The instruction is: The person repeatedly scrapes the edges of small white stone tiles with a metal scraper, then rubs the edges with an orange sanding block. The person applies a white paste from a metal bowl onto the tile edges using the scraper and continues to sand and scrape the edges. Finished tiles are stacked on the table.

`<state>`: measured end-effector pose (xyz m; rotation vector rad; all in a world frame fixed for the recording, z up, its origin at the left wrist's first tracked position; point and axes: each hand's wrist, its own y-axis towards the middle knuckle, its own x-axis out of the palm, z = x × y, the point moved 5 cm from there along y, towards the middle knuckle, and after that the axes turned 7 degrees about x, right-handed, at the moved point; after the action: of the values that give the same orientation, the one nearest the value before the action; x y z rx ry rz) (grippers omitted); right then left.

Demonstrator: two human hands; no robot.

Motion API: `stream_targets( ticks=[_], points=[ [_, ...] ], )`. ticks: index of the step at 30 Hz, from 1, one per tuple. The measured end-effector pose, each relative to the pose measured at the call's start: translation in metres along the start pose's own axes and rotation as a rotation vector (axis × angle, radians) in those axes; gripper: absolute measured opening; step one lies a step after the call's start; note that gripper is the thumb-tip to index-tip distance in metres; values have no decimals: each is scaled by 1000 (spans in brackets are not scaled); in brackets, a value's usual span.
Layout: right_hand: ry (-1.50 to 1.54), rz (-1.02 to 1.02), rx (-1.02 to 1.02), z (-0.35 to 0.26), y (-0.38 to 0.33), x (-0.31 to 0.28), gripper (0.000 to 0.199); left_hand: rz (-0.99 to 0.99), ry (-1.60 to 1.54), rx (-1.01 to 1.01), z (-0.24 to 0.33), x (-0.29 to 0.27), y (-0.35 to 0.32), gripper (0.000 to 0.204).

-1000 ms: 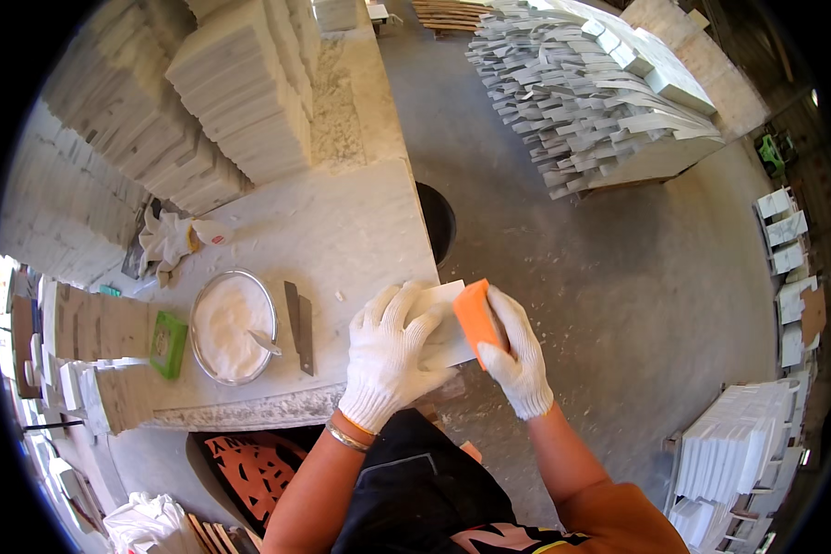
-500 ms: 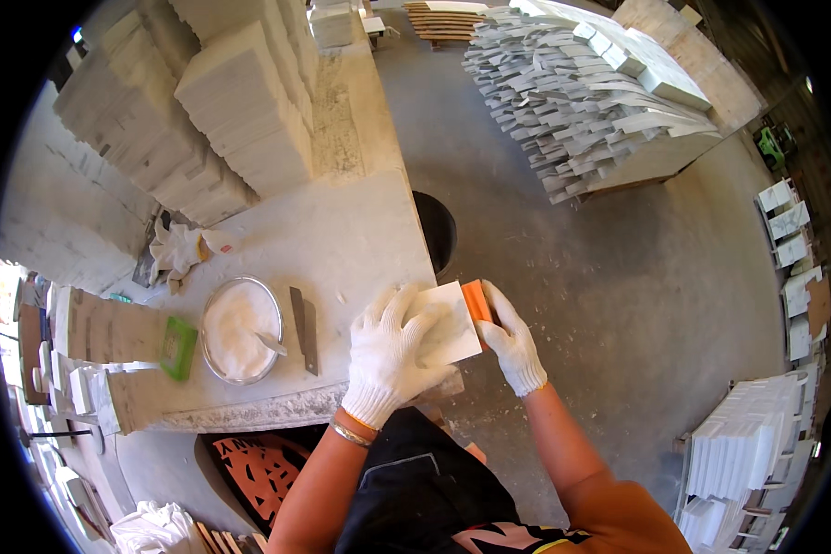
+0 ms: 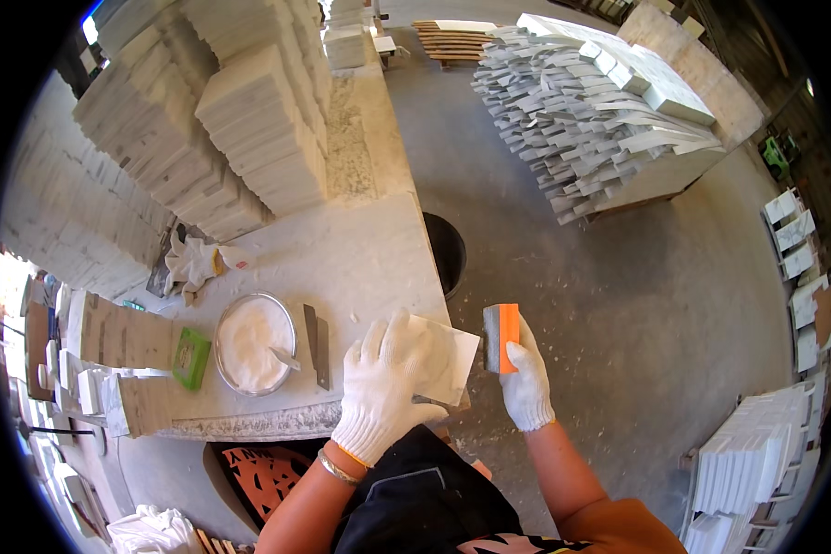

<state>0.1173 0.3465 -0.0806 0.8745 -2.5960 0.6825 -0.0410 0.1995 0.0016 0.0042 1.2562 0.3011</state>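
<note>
**Lifting the sanding block clear of the tile**

Pressing down with my gloved left hand (image 3: 386,386), I hold a white stone tile (image 3: 448,365) flat at the bench's near right corner, where it overhangs the edge slightly. My fingers are spread across it, palm down: a flat hold, not a closed grip. My right hand (image 3: 526,383), also in a white knit glove, is closed around an orange-and-grey sanding block (image 3: 500,338), held upright just off the tile's right edge, over the concrete floor (image 3: 619,305).

A second ago the block lay against the tile's right side, close beside my left hand; half a second ago it was still at that edge. Now a clear gap shows between block and tile, and the block stands apart from it. I read that as the end of one rubbing stroke along the edge, with the tile still pinned in the same place, so the work on it does not look finished.

On the bench (image 3: 360,258), left of my left hand, lie a dark flat blade (image 3: 318,343) and a round metal bowl of white powder (image 3: 254,343) with a small tool in it. A green pad (image 3: 191,357) sits near the left edge, and a spare pair of gloves (image 3: 194,263) lies toward the far left corner. Stacks of cut white tiles (image 3: 258,129) fill the far end, and a pallet of grey strips (image 3: 591,120) stands on the floor beyond.
</note>
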Motion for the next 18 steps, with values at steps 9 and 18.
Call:
stream_targets(
  ticks=[9, 18],
  points=[
    [-278, 63, -126, -7, -29, 36, 84, 53, -138, 82, 3, 24, 19, 101],
    [-317, 72, -52, -8, -6, 21, 82, 176, -157, 73, 4, 23, 15, 96]
  ],
)
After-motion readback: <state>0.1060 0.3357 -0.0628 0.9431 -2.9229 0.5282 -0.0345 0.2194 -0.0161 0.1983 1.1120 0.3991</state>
